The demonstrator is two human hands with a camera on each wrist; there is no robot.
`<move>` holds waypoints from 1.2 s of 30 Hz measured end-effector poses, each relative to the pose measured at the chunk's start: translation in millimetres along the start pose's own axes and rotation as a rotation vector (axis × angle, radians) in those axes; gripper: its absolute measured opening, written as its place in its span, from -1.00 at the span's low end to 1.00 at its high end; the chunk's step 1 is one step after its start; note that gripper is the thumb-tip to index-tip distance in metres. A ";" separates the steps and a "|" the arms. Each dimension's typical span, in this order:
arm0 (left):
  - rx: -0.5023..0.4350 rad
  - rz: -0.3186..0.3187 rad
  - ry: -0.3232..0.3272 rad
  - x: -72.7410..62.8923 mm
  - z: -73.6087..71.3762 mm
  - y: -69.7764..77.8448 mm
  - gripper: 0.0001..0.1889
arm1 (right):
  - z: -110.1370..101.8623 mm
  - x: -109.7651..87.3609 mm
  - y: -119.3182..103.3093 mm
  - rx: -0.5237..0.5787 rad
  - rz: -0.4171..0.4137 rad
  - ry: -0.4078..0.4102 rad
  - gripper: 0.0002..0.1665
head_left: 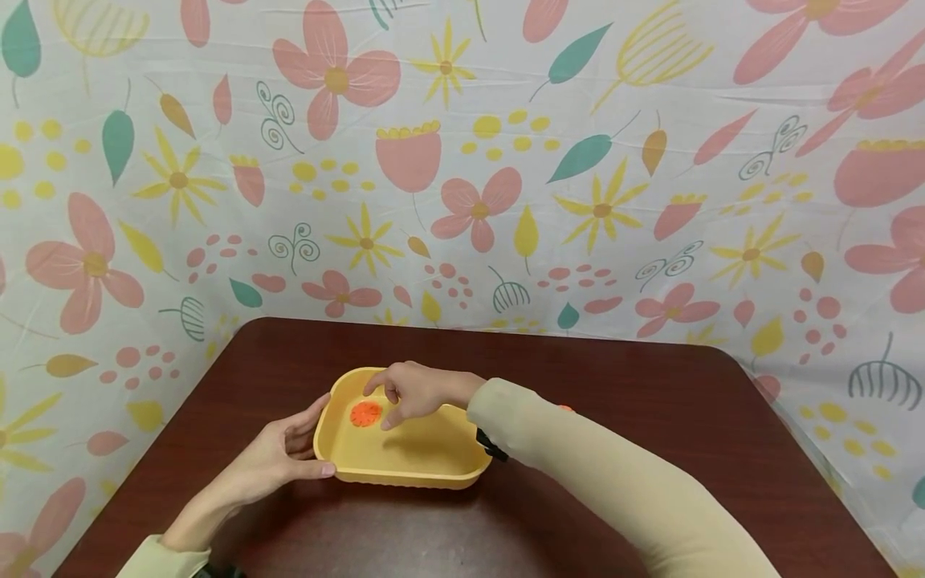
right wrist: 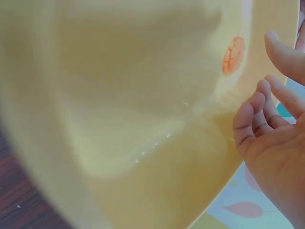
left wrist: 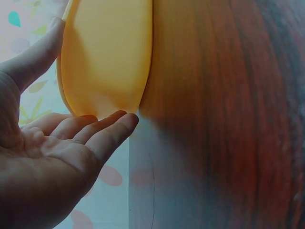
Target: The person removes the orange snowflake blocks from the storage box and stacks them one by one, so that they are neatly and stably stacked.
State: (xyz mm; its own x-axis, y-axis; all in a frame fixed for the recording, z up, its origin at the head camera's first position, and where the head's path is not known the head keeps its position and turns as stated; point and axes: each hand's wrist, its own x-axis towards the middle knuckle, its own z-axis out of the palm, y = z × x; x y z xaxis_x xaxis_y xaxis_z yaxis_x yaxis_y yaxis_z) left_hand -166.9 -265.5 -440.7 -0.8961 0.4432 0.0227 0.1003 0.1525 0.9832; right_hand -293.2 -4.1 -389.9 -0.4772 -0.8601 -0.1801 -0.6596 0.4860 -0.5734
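Observation:
A yellow rectangular tray (head_left: 405, 479) with rounded corners and raised walls lies on the table. On its floor, towards the left end, is a flat, round orange piece (head_left: 366, 414) with a segmented surface, also visible in the right wrist view. My left hand (head_left: 275, 453) touches the tray's left end, its thumb at the near corner and its fingers extended along the outside wall. Over the tray is my right hand (head_left: 415, 392), thumb and index finger spread apart beside the orange piece, the other fingers bent. Nothing shows between those fingers.
The dark brown wooden table (head_left: 636, 385) extends around the tray. Another orange thing (head_left: 566, 408) peeks out behind my right sleeve (head_left: 600, 474), mostly hidden. A flower-patterned cloth (head_left: 462, 160) hangs behind the table and down its sides.

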 end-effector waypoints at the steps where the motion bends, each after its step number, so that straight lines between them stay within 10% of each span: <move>1: -0.001 0.000 0.000 0.0 0.1 0.0 0.09 | 0.1 1.4 -0.1 0.001 -0.001 -0.009 -0.33; 17: -0.003 -0.008 0.006 1.4 0.0 1.2 0.09 | -2.5 17.5 -3.0 0.025 0.042 -0.143 -0.28; 36: 0.008 -0.008 0.007 1.0 -1.0 0.5 0.10 | 15.1 30.0 13.2 0.098 0.094 -0.114 -0.38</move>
State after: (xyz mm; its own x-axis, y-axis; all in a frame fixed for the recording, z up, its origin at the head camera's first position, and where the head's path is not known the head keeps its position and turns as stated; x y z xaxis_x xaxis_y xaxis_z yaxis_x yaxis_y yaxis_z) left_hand -168.2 -265.9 -440.0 -0.9000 0.4357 0.0160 0.0964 0.1631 0.9819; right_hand -307.5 -25.7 -414.9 -0.4615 -0.8263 -0.3229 -0.5529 0.5525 -0.6237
